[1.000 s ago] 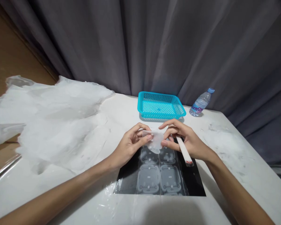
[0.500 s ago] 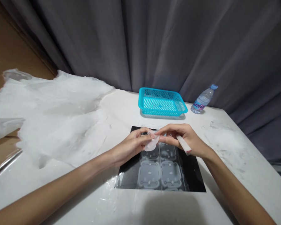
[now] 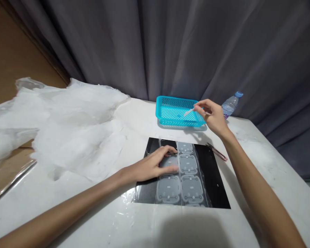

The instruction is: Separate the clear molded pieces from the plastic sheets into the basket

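Here, right hand (image 3: 212,116) pinches pale piece (image 3: 188,112) at blue basket (image 3: 158,107)

The right thumb and fingertips close on the pale piece, seen against the blue basket's interior. The left hand (image 3: 153,164) lies with thumb and fingers spread over 2 columns of grey pieces (image 3: 192,188) on a black sheet (image 3: 212,175). A pink-handled tool (image 3: 219,153) lies at its far right corner. Farther out on the table (image 3: 113,224) are a bottle (image 3: 228,107) and white packaging (image 3: 74,120).

Right hand (image 3: 211,115), white piece (image 3: 188,112) now over basket (image 3: 182,124); left hand (image 3: 152,165) lowered onto grey pieces (image 3: 192,189); pink tool (image 3: 219,153) now on table (image 3: 98,220).
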`<act>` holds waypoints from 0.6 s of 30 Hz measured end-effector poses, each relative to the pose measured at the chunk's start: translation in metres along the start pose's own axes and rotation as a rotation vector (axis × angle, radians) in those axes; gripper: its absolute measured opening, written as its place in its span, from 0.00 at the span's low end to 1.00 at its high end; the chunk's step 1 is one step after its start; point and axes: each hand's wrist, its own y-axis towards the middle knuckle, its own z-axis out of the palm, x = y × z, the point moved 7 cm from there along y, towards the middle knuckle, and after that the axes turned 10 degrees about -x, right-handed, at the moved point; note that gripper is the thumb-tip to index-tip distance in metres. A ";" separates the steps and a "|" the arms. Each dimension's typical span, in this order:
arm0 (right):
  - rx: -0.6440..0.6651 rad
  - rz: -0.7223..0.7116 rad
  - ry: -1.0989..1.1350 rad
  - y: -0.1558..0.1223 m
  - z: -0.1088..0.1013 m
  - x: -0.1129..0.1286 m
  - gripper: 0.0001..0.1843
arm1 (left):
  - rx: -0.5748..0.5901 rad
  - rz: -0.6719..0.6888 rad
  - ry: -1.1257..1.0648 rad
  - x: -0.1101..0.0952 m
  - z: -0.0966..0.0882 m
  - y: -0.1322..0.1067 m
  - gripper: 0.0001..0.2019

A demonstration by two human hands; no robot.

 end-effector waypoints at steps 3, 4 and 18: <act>-0.032 -0.029 -0.224 0.014 -0.003 -0.032 0.25 | 0.110 0.181 0.261 -0.011 0.005 -0.006 0.30; -0.034 -0.042 -0.255 0.010 -0.007 -0.037 0.29 | 0.118 0.222 0.322 -0.013 0.005 -0.006 0.29; 0.504 0.313 0.180 -0.165 -0.014 0.011 0.09 | 0.043 0.338 0.602 -0.035 0.018 0.005 0.19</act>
